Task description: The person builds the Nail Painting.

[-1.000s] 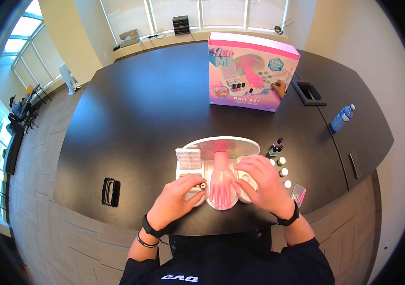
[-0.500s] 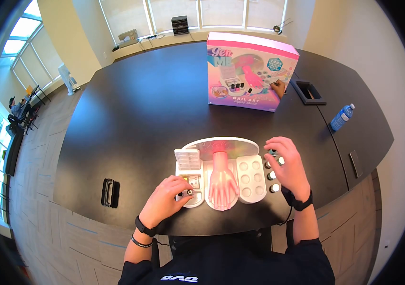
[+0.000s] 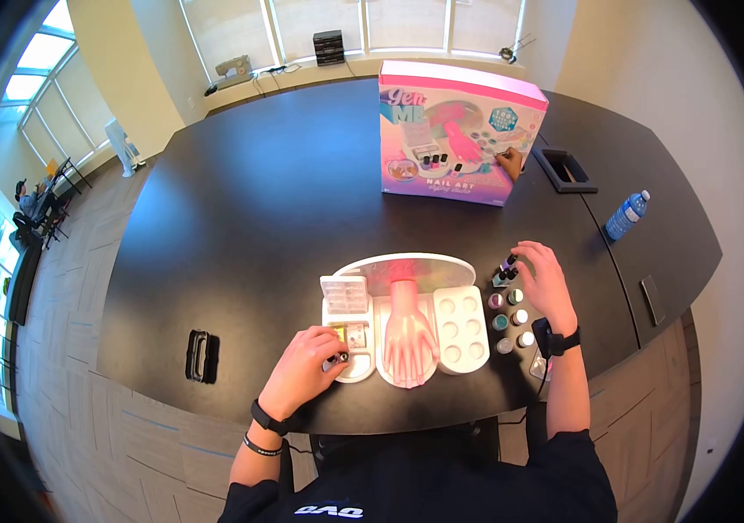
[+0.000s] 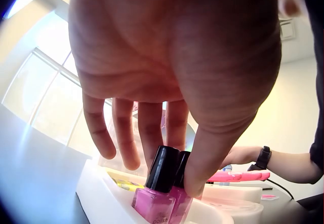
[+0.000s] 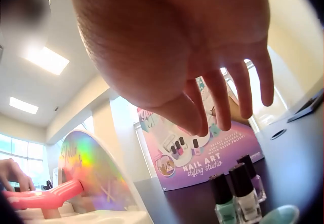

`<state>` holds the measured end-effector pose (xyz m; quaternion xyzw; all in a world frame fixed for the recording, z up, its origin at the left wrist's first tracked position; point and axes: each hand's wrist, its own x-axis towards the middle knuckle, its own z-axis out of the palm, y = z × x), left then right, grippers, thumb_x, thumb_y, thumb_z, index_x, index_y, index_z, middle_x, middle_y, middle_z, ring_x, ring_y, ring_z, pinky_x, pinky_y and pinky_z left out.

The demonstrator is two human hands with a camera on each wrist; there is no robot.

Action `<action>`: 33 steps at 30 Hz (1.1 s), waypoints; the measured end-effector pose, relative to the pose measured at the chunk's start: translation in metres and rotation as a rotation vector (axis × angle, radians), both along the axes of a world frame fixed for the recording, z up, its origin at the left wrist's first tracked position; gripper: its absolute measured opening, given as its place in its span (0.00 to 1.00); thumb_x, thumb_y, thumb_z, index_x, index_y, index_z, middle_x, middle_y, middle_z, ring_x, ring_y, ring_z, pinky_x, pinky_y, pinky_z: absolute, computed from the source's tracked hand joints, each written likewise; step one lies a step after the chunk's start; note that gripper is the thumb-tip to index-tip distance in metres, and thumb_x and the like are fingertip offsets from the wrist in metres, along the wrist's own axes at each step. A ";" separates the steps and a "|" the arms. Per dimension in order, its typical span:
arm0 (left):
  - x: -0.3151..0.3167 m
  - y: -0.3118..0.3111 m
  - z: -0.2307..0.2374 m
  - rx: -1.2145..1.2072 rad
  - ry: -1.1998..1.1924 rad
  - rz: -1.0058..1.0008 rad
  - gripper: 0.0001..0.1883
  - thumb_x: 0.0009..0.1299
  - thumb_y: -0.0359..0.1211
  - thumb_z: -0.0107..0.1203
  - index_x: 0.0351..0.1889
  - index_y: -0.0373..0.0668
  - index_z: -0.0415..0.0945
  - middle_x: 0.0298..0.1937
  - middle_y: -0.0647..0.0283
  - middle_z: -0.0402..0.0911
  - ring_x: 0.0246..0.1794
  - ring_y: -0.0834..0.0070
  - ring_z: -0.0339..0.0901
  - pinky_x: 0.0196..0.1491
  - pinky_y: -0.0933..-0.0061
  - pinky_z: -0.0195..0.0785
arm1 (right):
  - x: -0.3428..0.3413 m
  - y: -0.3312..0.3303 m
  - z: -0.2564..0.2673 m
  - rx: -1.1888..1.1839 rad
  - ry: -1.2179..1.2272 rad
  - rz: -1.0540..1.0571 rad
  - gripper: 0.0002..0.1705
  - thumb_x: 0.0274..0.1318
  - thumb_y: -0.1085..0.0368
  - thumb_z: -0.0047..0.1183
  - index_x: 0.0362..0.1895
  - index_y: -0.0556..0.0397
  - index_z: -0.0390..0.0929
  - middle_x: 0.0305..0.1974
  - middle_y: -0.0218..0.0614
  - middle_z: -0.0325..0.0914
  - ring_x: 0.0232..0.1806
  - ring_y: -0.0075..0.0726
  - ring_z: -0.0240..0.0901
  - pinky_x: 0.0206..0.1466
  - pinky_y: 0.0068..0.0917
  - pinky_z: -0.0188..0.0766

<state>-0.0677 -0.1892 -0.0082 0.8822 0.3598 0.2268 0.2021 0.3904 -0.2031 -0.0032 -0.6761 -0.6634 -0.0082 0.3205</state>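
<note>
In the head view, my left hand (image 3: 300, 370) is low over the left compartment of the white nail station (image 3: 330, 307). Its thumb and index finger pinch a pink nail polish bottle (image 4: 180, 203) with a black cap. Right against that one leans another pink nail polish bottle (image 4: 158, 203), standing tilted in the compartment. My right hand (image 3: 548, 283) hovers with loosely bent fingers and nothing in it, beside a green nail polish bottle (image 5: 223, 201), a clear one (image 5: 245, 193) and a purple one (image 5: 254, 178). Between both hands lies a pink model hand (image 3: 408, 340), palm down on the station.
Several small pots (image 3: 500, 322) line the station's right side, past its six-well palette (image 3: 462, 329). A curved mirror (image 3: 452, 274) stands at its back. Farther off are the nail art box (image 3: 442, 166) and a water bottle (image 3: 627, 216). A black case (image 3: 203, 356) lies left.
My right hand has moved from above the palette to the right, over the polish bottles. My left hand has drawn left and lowered the pink bottle into the left compartment.
</note>
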 end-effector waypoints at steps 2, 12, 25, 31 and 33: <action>0.000 0.000 0.000 0.001 0.002 0.001 0.10 0.63 0.29 0.72 0.42 0.42 0.86 0.46 0.59 0.89 0.57 0.59 0.83 0.63 0.56 0.74 | 0.002 0.002 -0.004 -0.020 0.000 -0.008 0.13 0.67 0.71 0.60 0.55 0.52 0.85 0.62 0.38 0.83 0.66 0.55 0.76 0.68 0.46 0.75; -0.002 -0.001 0.002 -0.007 0.020 0.004 0.11 0.65 0.31 0.72 0.43 0.40 0.83 0.49 0.57 0.88 0.58 0.57 0.82 0.64 0.55 0.73 | 0.006 0.008 -0.013 -0.084 0.022 -0.040 0.13 0.66 0.73 0.60 0.53 0.51 0.85 0.54 0.37 0.84 0.60 0.54 0.79 0.64 0.46 0.77; -0.003 -0.002 0.000 -0.006 0.042 0.014 0.12 0.65 0.31 0.71 0.44 0.41 0.82 0.48 0.58 0.87 0.58 0.58 0.82 0.64 0.56 0.72 | 0.011 0.013 -0.020 -0.036 -0.022 -0.094 0.11 0.66 0.74 0.56 0.47 0.50 0.87 0.51 0.37 0.87 0.56 0.54 0.81 0.61 0.47 0.79; -0.004 -0.004 0.002 -0.011 0.059 0.024 0.14 0.64 0.31 0.72 0.47 0.42 0.83 0.51 0.59 0.87 0.61 0.58 0.81 0.64 0.56 0.71 | 0.015 0.013 -0.022 -0.054 -0.025 -0.156 0.10 0.64 0.73 0.60 0.48 0.50 0.86 0.50 0.39 0.88 0.56 0.56 0.82 0.59 0.49 0.79; -0.005 -0.004 0.003 -0.007 0.062 0.022 0.15 0.64 0.31 0.72 0.48 0.42 0.83 0.51 0.59 0.86 0.62 0.58 0.80 0.65 0.56 0.71 | 0.016 0.015 -0.024 -0.054 0.003 -0.180 0.09 0.63 0.73 0.61 0.47 0.50 0.86 0.49 0.40 0.88 0.56 0.57 0.82 0.59 0.49 0.79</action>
